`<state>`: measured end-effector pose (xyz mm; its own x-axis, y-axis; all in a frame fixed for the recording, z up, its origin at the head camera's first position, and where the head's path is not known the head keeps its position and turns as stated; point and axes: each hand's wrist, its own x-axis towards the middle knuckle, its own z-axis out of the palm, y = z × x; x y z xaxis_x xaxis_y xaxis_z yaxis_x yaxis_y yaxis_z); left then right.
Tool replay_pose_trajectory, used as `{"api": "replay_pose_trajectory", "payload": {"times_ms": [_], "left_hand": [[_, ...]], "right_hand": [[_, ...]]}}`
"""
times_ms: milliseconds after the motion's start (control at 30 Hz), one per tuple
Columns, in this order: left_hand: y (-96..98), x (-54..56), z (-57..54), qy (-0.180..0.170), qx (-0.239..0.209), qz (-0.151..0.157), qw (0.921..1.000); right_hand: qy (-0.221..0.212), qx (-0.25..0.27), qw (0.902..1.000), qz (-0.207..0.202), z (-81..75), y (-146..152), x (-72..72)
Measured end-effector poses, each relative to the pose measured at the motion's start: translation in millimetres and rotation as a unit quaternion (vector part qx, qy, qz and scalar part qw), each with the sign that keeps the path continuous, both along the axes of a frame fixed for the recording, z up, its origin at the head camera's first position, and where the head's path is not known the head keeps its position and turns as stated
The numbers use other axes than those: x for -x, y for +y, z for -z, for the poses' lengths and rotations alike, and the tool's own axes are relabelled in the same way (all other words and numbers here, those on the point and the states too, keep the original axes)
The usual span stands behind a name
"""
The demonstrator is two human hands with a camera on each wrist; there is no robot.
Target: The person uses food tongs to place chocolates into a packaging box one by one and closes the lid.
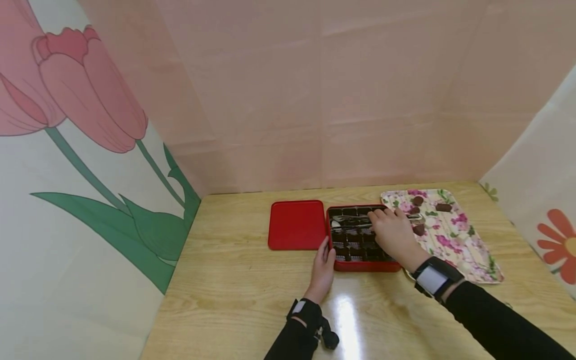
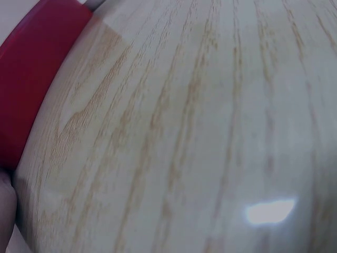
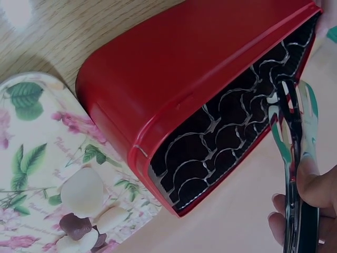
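My right hand (image 1: 396, 237) grips metal tongs (image 3: 295, 137) over a red box (image 1: 366, 267) lined with a dark compartment insert (image 1: 355, 245). The tongs reach left across the compartments, and a small whitish piece (image 1: 335, 224) shows at their tips. Against the box's front left corner rests my left hand (image 1: 323, 267), its fingers fairly straight along the side wall. In the left wrist view only a bit of that hand shows beside the red wall. Right of the box lies a floral tray (image 1: 468, 250) with brown pieces and, in the right wrist view, white pieces (image 3: 81, 192) too.
A red lid (image 1: 297, 225) lies flat left of the box. On the floral tray's far part are a dark rectangular piece (image 1: 443, 207) and a round brown one (image 1: 417, 201). The wooden table (image 1: 216, 280) ends at a pink backdrop behind.
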<state>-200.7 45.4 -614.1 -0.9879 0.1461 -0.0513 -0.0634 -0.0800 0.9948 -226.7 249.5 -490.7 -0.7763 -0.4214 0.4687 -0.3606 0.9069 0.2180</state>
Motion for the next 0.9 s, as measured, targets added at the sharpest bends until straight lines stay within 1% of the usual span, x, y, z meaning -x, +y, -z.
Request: {"api": "replay_pose_trajectory", "payload": {"times_ms": [200, 433, 567, 733, 900], "left_hand": [[1.1, -0.9, 0.0, -0.006, -0.007, 0.001, 1.0000], [0.3, -0.6, -1.1, -0.014, -0.002, 0.003, 0.9999], [0.6, -1.0, -1.7, -0.015, -0.003, 0.002, 0.9999], [1.2, -2.7, -2.7, -0.016, -0.002, 0.001, 0.9999], [0.6, -3.5, -5.4, -0.004, 0.003, -0.003, 1.0000]], "right_hand": [[0.011, 0.012, 0.9998, -0.006, 0.0, 3, -4.0], [0.026, 0.017, 0.9994, -0.015, 3.4, 7, -5.1], [0.016, 0.018, 0.9997, -0.011, 3.0, 9, -8.3], [0.003, 0.031, 0.9995, -0.006, -0.1, 19, -16.5], [0.024, 0.064, 0.9976, -0.012, -4.2, 37, -28.7]]}}
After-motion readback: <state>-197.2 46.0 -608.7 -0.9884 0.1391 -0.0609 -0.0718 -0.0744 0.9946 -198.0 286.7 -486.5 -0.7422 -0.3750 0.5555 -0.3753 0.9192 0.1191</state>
